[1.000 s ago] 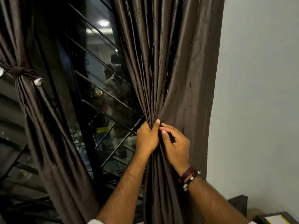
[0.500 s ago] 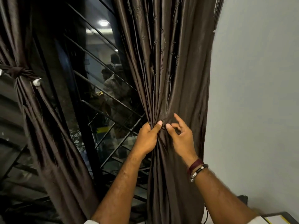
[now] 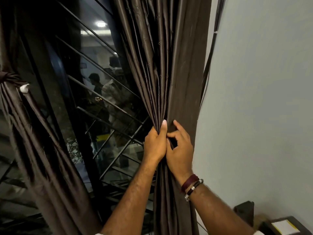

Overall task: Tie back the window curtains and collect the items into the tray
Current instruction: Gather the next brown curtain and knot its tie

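A dark brown right curtain hangs in front of me, its folds bunched at mid height. My left hand grips the gathered pleats, thumb pointing up. My right hand is pressed against the left one, fingers curled around the curtain's right part. The left curtain is gathered by a brown tie-back knotted at the far left. No tray is in view.
A dark window with slanted metal bars reflects the room between the curtains. A pale wall fills the right, with black cables running down beside the curtain. Dark boxes sit at the bottom right corner.
The curtain's right edge has been drawn in toward the bunch. My right hand moved from spread fingers to curling round the fabric next to my left hand, which kept its grip.
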